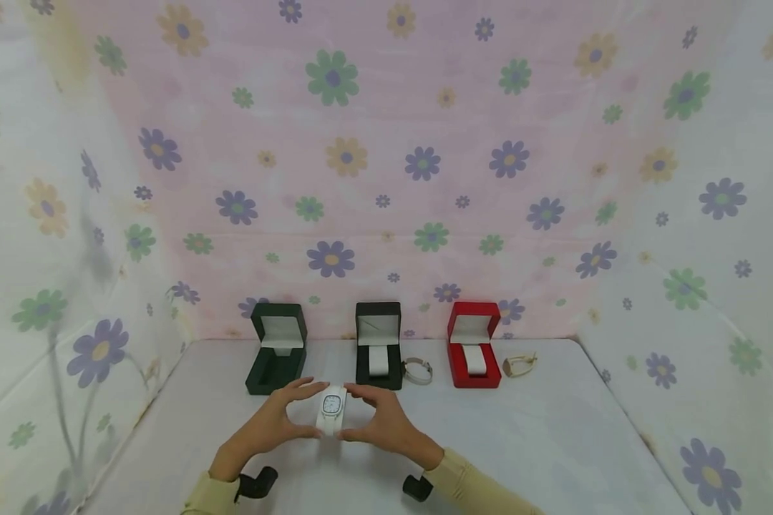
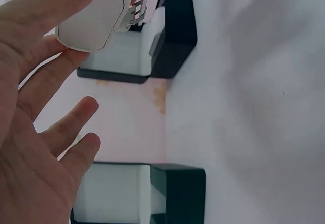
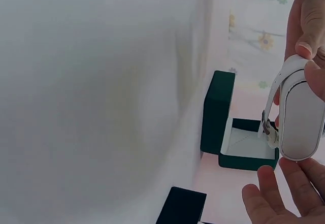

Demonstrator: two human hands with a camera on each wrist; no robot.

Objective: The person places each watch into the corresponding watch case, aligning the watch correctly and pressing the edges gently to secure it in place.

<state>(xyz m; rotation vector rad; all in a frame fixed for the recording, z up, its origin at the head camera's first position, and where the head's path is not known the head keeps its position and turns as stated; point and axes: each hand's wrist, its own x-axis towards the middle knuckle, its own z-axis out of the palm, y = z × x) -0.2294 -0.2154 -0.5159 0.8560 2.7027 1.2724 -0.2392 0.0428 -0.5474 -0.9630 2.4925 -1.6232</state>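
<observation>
A white wristwatch (image 1: 331, 405) with a squarish dial is wrapped round a white cushion (image 3: 303, 125), held above the table between two hands. My left hand (image 1: 277, 420) pinches it from the left, thumb below and fingertips above. From the other side my right hand (image 1: 389, 422) pinches it with thumb and fingers. Both wrist views show the cushion's flat end and the strap's metal buckle. Behind the left hand stands an open green watch box (image 1: 255, 380), with no cushion seen in it.
An open dark box (image 1: 396, 375) and an open red box (image 1: 493, 361), each with a white cushion, stand along the back. A silver-toned watch (image 1: 417, 370) lies right of the dark box, a gold-toned watch (image 1: 520, 365) right of the red one. Flowered cloth (image 1: 386, 179) hangs behind.
</observation>
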